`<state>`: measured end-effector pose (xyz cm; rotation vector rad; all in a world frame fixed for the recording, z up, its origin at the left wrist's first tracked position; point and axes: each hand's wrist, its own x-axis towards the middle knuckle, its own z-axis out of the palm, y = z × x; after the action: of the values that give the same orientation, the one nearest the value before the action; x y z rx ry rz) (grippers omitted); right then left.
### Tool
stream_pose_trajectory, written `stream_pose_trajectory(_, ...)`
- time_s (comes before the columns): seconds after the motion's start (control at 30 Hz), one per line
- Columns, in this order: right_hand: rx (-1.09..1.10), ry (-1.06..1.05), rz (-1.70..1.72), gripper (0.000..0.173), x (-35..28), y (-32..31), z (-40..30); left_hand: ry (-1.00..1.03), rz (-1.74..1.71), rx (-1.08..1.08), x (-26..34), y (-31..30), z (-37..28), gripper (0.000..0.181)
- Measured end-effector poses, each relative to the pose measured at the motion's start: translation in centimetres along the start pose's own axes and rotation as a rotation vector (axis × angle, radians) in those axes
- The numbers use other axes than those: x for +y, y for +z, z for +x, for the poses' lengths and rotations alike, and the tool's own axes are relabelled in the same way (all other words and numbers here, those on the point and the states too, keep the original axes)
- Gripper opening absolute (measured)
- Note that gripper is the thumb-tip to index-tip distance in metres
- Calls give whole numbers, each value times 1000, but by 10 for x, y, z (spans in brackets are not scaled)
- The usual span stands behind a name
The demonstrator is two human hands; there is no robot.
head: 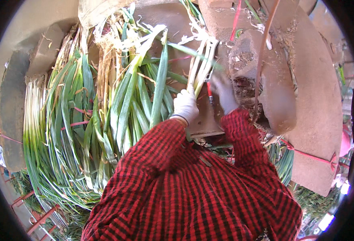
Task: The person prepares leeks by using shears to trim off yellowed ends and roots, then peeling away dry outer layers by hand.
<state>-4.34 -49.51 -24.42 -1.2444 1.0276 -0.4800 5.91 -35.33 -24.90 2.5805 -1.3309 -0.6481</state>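
My left hand [186,104], in a white knit glove, grips a few green onion stalks [205,64] by their pale shafts. Their white ends point away from me, with loose skins at the tips. Just to the right is my right hand [224,92], also gloved and blurred by motion. A green onion leaf [192,51], streaked by the blur, runs into its fingers. Between the two hands stands a slim tool with a red handle [209,90] and a metal top; its exact kind is unclear. Left of my left hand lies a heap of large green onions [134,90].
Trimmed white-stemmed green onions [34,105] lie at the far left beside untrimmed ones with dry roots [106,57]. A brown hose [260,60] hangs at the right, before a dirt-covered block [243,60]. Red twine [309,156] crosses a brown board [315,105].
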Motion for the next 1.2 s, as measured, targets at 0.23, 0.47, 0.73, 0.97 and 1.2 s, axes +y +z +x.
stream_pose_trajectory(0.23,66,-438,-914,62,53,17,-24,-100,-270,-276,-34,-38,22,56)
stream_pose_trajectory(0.47,163,-206,-668,42,76,-31,17,-104,95,47,7,17,12,34)
stream_pose_trajectory(0.73,269,-350,-777,39,68,-47,-30,114,-329,-363,-66,-93,21,41)
stream_pose_trajectory(0.97,-368,-177,-14,32,-6,44,-57,-234,-895,-685,-95,-215,-43,51)
stream_pose_trajectory(1.2,-609,217,668,35,-38,149,-85,-244,-1303,-798,-133,-186,-118,76)
